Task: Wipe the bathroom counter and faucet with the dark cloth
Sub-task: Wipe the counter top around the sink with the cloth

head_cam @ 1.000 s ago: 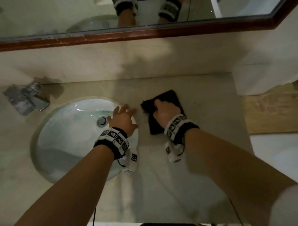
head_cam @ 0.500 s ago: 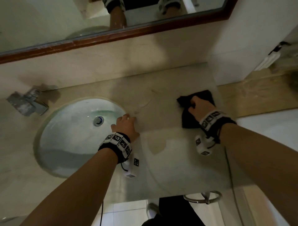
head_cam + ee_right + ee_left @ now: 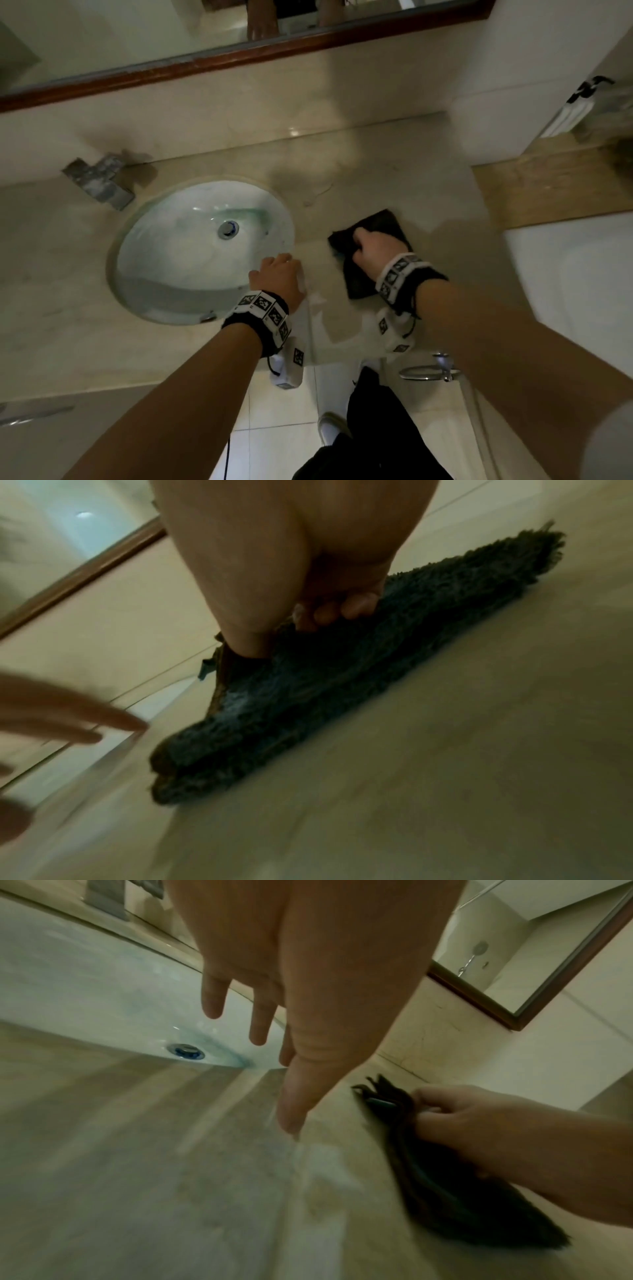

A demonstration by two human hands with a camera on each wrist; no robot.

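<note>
Right hand (image 3: 375, 251) fingers bunching dark cloth (image 3: 383, 222) on counter (image 3: 394, 178), left hand (image 3: 279, 279) fingers straight at sink (image 3: 137, 219) rim

We see a dim, warm-tinted bathroom. Small glints of glare sit on the sink basin (image 3: 191, 246) and on the counter (image 3: 404, 178) behind it. Soft shadows of both arms fall on the counter beside the sink. Both wrist views are motion-blurred, the dark cloth (image 3: 342, 685) smeared, and straight lines bow near the edges.
</note>
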